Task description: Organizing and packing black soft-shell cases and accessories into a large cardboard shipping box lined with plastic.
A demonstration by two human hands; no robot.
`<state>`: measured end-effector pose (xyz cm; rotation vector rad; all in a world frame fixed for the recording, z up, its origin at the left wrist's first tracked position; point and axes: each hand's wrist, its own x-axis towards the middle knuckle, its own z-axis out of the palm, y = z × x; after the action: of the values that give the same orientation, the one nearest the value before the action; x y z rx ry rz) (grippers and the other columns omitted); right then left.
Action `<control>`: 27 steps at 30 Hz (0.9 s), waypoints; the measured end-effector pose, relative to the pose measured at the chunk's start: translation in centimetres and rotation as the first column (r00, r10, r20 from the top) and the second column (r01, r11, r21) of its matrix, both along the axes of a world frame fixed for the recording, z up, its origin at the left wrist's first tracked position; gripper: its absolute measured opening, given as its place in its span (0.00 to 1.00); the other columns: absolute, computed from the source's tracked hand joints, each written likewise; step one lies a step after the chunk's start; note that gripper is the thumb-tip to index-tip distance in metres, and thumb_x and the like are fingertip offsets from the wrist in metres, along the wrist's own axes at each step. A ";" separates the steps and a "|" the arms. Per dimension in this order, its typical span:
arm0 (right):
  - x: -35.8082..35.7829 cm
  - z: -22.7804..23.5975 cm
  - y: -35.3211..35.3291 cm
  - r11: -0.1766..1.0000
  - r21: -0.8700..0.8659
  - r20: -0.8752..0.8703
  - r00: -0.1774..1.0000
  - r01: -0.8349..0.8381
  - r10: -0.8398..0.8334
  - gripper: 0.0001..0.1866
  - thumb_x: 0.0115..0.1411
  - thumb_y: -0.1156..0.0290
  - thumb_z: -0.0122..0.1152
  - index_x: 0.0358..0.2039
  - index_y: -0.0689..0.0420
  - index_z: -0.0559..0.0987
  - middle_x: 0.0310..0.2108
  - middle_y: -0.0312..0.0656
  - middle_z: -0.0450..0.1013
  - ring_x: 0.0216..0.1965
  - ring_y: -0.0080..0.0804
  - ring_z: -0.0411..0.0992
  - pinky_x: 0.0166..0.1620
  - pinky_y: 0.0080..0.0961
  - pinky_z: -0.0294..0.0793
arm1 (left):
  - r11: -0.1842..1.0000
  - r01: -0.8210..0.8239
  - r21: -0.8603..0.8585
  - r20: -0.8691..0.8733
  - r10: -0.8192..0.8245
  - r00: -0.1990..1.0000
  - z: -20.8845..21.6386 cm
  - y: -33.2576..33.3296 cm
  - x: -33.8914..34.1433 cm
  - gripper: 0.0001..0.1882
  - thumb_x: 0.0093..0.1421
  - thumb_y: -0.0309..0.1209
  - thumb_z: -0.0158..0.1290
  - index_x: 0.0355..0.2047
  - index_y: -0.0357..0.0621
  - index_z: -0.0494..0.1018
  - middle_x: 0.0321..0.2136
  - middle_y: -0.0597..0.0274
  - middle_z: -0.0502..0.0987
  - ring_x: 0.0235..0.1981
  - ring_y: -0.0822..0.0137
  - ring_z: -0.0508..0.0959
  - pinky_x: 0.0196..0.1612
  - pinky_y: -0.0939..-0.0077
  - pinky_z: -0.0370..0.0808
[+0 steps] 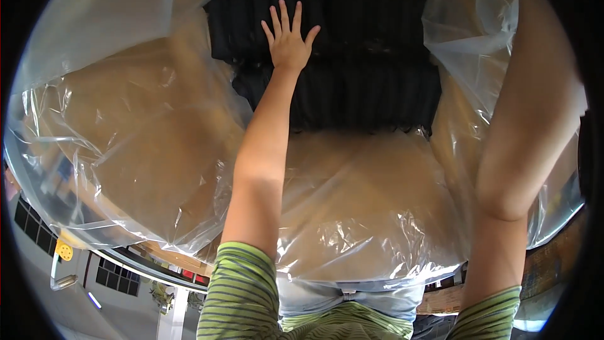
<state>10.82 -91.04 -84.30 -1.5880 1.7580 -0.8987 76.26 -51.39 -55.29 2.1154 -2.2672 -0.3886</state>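
Observation:
My left hand (289, 44) lies flat with its fingers spread, palm down on black goods packed in two rows. Under it is the far row (371, 19) of black, soft-looking folded items, standing tightly side by side. The near row (365, 97) sits closer to me; what kind of goods they are, I cannot tell. Around them is a large cardboard box (352, 189) lined with a clear plastic bag (145, 145). My right forearm (535, 88) rises along the box's right side and leaves the picture at the top, so the right hand is out of sight.
Loose plastic film (472, 19) drapes over the box's right wall, and more hangs at the far left. Beyond the near left rim are dark windows (117, 277) and a yellow round fitting (64, 250). Brown boards or cartons (553, 271) show at the lower right.

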 end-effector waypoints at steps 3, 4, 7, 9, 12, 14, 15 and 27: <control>0.5 9.4 1.3 0.999 0.001 -0.152 0.987 -0.045 0.045 0.23 0.54 0.52 0.56 0.42 0.57 0.76 0.36 0.50 0.72 0.41 0.40 0.70 0.44 0.33 0.68 | 0.998 -0.041 -0.042 -0.216 0.031 0.976 -4.2 -3.1 -8.9 0.33 0.63 0.53 0.39 0.65 0.58 0.48 0.66 0.52 0.42 0.66 0.50 0.44 0.64 0.48 0.41; 10.7 5.8 4.5 0.999 0.020 -0.048 0.998 -0.026 0.027 0.23 0.54 0.52 0.56 0.42 0.57 0.76 0.36 0.50 0.72 0.40 0.40 0.70 0.44 0.33 0.69 | 0.983 0.178 0.048 0.009 -0.178 0.984 -4.3 -4.7 -7.9 0.31 0.62 0.50 0.40 0.63 0.57 0.52 0.65 0.55 0.44 0.66 0.53 0.44 0.65 0.51 0.39; 9.8 21.8 -2.6 0.982 -0.087 -0.239 0.961 -0.166 0.141 0.22 0.54 0.52 0.56 0.41 0.58 0.77 0.35 0.50 0.73 0.39 0.41 0.70 0.43 0.33 0.69 | 0.868 0.497 0.003 0.007 -0.497 0.868 -2.0 -1.5 -11.7 0.27 0.62 0.44 0.43 0.61 0.57 0.57 0.65 0.64 0.48 0.66 0.61 0.45 0.66 0.55 0.36; 19.8 23.2 3.5 0.987 -0.094 -0.139 0.983 -0.133 0.120 0.22 0.54 0.52 0.56 0.40 0.58 0.77 0.34 0.51 0.73 0.39 0.41 0.71 0.43 0.33 0.69 | 0.817 0.551 0.170 0.096 -0.570 0.816 -3.4 -4.2 -9.5 0.26 0.63 0.42 0.42 0.61 0.56 0.57 0.65 0.68 0.48 0.67 0.65 0.43 0.66 0.57 0.35; 22.1 30.1 8.6 0.979 -0.079 -0.208 0.963 -0.188 0.169 0.22 0.54 0.52 0.55 0.39 0.58 0.77 0.33 0.51 0.73 0.38 0.42 0.71 0.42 0.33 0.70 | 0.794 0.530 0.296 0.281 -0.603 0.746 -3.0 -2.8 -11.0 0.26 0.61 0.43 0.43 0.60 0.51 0.59 0.63 0.67 0.54 0.66 0.64 0.47 0.67 0.61 0.37; 20.7 34.6 8.1 0.967 -0.072 -0.291 0.933 -0.244 0.213 0.22 0.54 0.52 0.55 0.39 0.58 0.78 0.32 0.51 0.73 0.37 0.42 0.71 0.41 0.33 0.70 | 0.876 0.455 0.161 0.171 -0.479 0.861 -1.7 -2.6 -12.0 0.27 0.61 0.42 0.44 0.59 0.50 0.60 0.62 0.66 0.55 0.65 0.64 0.48 0.67 0.60 0.38; 21.0 36.1 7.9 0.963 -0.071 -0.320 0.920 -0.262 0.227 0.22 0.54 0.52 0.55 0.39 0.58 0.78 0.32 0.51 0.73 0.37 0.42 0.71 0.41 0.33 0.70 | 0.929 0.366 0.061 0.078 -0.370 0.926 -1.2 -2.6 -11.7 0.27 0.60 0.42 0.46 0.58 0.48 0.61 0.61 0.66 0.57 0.65 0.63 0.50 0.66 0.59 0.39; 32.9 46.8 13.6 0.920 -0.084 -0.386 0.864 -0.383 0.324 0.21 0.54 0.52 0.54 0.35 0.59 0.79 0.28 0.52 0.74 0.33 0.44 0.73 0.38 0.33 0.72 | 0.994 0.087 0.065 -0.007 -0.087 0.996 -4.5 -1.6 -7.7 0.32 0.59 0.48 0.47 0.61 0.51 0.57 0.65 0.66 0.49 0.66 0.63 0.45 0.66 0.55 0.39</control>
<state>43.75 -77.41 -37.46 -2.2141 1.5706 -0.5993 68.61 -52.98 -59.83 2.0472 -2.3823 -0.4753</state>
